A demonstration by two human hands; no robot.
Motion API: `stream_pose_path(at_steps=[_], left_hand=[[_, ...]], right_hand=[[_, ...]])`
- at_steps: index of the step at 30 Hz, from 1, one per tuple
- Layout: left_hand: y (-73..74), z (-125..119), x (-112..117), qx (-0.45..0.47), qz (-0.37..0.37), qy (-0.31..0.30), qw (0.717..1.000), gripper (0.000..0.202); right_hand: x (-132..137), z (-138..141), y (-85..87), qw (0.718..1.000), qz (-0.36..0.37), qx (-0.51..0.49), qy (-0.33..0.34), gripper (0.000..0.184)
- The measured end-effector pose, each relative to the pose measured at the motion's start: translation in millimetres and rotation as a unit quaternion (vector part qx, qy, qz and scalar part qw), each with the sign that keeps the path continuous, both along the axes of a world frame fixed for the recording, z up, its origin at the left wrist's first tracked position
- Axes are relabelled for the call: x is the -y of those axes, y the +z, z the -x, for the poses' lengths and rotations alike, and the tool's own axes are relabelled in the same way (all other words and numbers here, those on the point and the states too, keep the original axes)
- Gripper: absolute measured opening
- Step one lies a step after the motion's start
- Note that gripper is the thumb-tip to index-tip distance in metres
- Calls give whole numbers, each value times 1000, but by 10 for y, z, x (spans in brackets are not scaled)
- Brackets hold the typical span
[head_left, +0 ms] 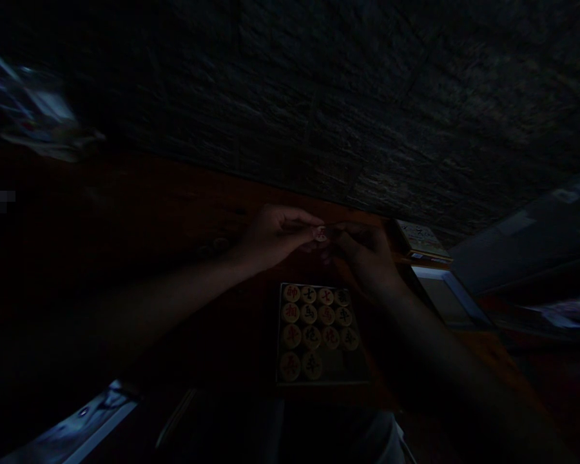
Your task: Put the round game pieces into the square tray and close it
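In the dim head view, both my hands meet over the table just beyond a shallow box (341, 374) of round xiangqi pieces. A xiangqi piece (320, 233) with red marking is pinched between the fingertips of my left hand (280, 235). Fingers of my right hand (365, 248) are bent close around the same piece; darkness hides whether they also grip it. Rows of pieces with red and black characters fill most of the box, such as a red-marked piece (292, 294). The front row holds two pieces at its left, with bare box floor beside them.
A few round pieces (220, 243) lie dimly left of my left wrist. At the right are a small printed box (423, 240) and an open tray or lid (444, 299). A stone-textured wall (294, 116) borders the table (140, 187). A clear container (48, 106) stands far left.
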State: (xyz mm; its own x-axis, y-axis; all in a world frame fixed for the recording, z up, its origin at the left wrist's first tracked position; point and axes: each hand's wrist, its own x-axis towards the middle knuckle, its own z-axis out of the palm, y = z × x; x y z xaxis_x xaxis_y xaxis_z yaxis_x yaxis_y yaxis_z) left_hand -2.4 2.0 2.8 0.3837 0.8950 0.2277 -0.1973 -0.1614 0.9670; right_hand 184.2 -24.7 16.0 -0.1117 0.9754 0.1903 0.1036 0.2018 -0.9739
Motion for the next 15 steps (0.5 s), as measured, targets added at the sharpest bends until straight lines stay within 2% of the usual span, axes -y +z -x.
stream_pose_path(at_steps=[9, 15], left_hand=[[4, 25, 2, -58, -72, -1, 996, 25], [-15, 28, -12, -73, -92, 8, 993, 33]], right_hand=[[7, -11, 1, 1000, -7, 17, -3, 37], [4, -22, -11, 1000, -4, 7, 1, 37]])
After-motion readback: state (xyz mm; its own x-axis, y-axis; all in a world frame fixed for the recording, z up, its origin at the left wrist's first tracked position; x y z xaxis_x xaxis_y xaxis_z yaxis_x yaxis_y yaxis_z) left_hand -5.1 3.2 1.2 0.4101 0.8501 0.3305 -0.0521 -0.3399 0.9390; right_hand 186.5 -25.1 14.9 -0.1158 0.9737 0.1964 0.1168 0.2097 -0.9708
